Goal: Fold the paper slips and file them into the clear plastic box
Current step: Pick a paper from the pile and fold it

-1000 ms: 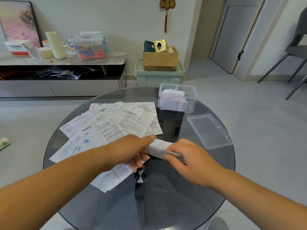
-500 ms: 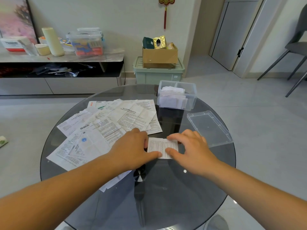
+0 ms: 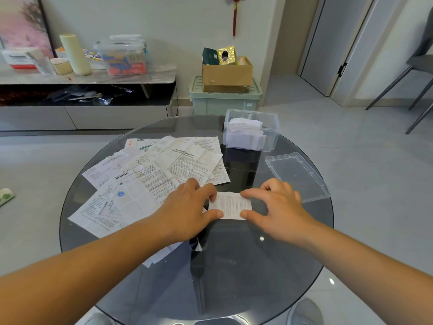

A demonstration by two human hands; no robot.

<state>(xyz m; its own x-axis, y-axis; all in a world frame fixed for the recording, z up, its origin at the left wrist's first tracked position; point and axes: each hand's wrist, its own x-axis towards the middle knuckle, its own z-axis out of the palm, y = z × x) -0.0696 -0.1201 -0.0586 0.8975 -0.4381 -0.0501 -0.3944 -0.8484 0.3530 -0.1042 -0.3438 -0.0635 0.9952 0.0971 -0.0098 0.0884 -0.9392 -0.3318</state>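
A small folded paper slip lies flat on the round glass table. My left hand presses its left edge with thumb and fingers. My right hand pinches its right edge between thumb and forefinger. A spread of several unfolded printed slips lies to the left, partly under my left forearm. The clear plastic box stands open at the table's far side, holding several folded slips. Its clear lid lies on the table to the right.
Beyond the table stand a green storage bin with a cardboard box on it, and a low cabinet with containers. A chair stands at the far right. My shoes show under the glass.
The slip was held up between both hands a second ago. Now it lies flat on the glass, folded smaller, with both hands pressing its edges.
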